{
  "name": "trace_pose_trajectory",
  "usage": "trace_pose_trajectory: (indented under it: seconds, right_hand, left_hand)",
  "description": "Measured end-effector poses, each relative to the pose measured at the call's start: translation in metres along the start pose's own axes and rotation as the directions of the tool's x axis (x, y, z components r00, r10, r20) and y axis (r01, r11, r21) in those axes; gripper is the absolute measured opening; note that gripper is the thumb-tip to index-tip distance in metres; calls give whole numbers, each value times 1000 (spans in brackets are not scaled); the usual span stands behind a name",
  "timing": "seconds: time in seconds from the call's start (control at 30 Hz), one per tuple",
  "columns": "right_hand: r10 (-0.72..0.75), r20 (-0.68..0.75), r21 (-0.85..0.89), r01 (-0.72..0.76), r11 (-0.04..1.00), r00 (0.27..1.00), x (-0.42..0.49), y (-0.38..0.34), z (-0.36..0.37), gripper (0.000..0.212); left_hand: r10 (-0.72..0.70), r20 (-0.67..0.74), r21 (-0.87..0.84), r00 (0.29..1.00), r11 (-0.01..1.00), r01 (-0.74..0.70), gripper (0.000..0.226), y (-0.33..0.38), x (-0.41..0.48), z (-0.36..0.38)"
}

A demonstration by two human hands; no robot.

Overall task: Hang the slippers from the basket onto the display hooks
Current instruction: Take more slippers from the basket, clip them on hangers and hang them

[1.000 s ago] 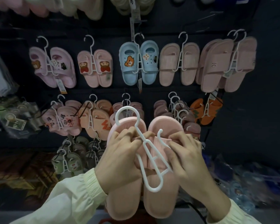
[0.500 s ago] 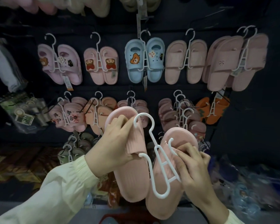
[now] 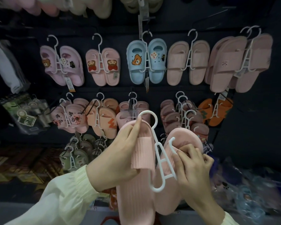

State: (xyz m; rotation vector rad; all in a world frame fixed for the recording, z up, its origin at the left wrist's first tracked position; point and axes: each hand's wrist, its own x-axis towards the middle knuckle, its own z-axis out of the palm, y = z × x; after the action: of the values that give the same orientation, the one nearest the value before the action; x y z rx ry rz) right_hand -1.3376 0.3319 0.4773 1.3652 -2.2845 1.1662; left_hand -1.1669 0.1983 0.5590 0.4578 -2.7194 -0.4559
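Between left hand (image 3: 113, 158) and right hand (image 3: 193, 168), slippers (image 3: 136, 200) point toes-up.

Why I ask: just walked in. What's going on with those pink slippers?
A person is fitting a pair of pink slippers onto a white hanger before the wall display. The left hand grips one slipper's strap; the right hand pinches the other's beside a hanger arm. The pair isn't on a display hook yet.
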Motion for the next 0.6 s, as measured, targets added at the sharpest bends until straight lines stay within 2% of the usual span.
trace_pose_trajectory:
  seconds: [0.37, 0.6]
  right_hand:
    - [48, -115, 90, -38, 995, 992, 13, -8, -5, 33]
    - [77, -127, 134, -60, 989, 989, 10, -17, -3, 30]
  left_hand:
    - [12, 10, 177, 1000, 984, -14, 124, 3, -9, 18]
    - [-44, -101, 285, 994, 956, 71, 123, 9, -13, 28]
